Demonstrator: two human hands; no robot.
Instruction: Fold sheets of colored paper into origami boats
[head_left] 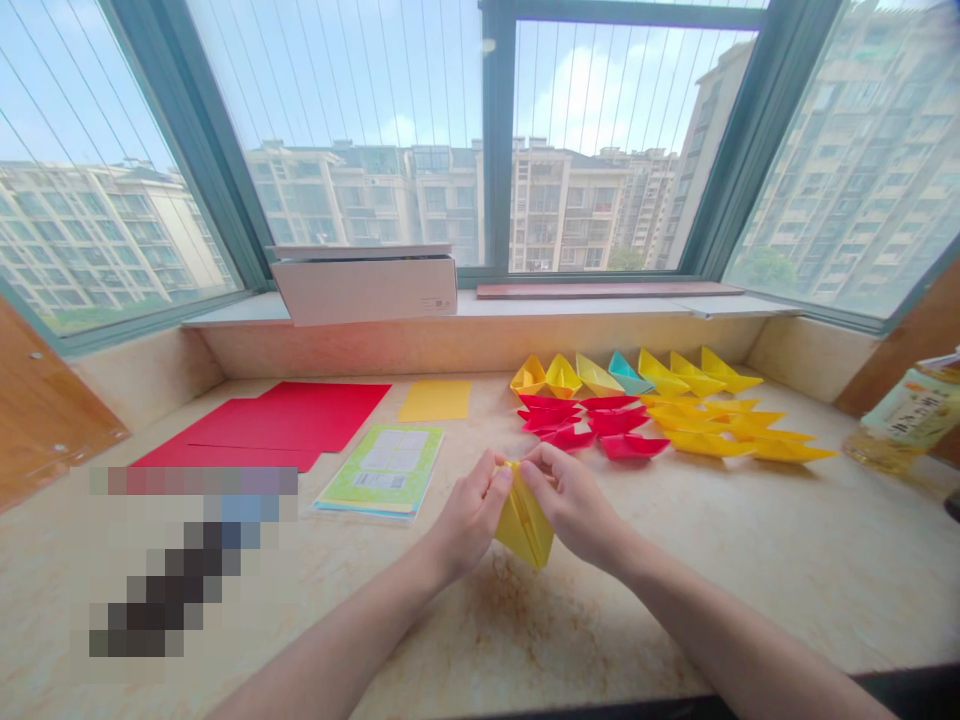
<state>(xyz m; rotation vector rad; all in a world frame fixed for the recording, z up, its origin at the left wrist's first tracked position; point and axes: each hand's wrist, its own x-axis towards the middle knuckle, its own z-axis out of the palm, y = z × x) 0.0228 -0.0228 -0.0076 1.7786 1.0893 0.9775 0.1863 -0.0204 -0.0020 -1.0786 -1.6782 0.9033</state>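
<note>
The left hand (474,505) and the right hand (577,500), close together, both pinch the top of the folded yellow paper (527,537) on the near side of the red paper boats (630,447), where light, even pressure should protect the paper from tearing.

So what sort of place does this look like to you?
Probably a window nook in an upper-floor home: the wide window looks out on apartment blocks at about roof level, and a stone-look counter sits just inside it.
</note>
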